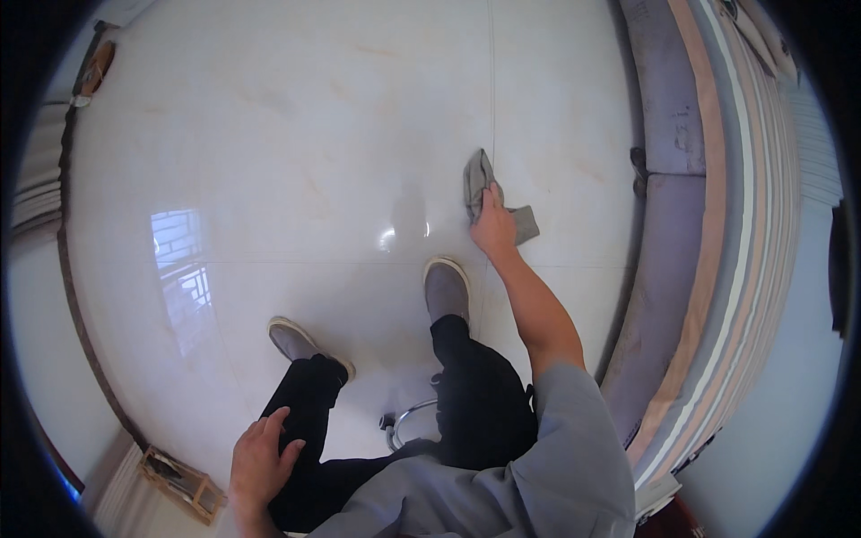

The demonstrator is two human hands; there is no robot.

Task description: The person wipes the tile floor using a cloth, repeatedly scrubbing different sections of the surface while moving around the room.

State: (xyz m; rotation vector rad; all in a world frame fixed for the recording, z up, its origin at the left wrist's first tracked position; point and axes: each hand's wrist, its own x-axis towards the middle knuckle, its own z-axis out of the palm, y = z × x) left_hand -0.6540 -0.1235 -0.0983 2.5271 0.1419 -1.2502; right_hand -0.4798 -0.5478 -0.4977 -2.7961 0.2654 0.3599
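My right hand (494, 228) is stretched forward, closed on a grey-green cloth (479, 179). One bunched part of the cloth sticks out ahead of my fingers, and a flat flap hangs out to the right of my wrist. From this angle I cannot tell whether the cloth touches the floor. My left hand (258, 459) is beside my left knee, holding nothing, with the thumb apart from the loosely bent fingers.
Glossy pale floor tiles (341, 161) spread ahead of my shoes (447, 291). A bed with a striped cover (753, 269) runs along the right. Under me shows a curved metal chair base (399, 426). A small wooden stool (184, 484) stands at the lower left.
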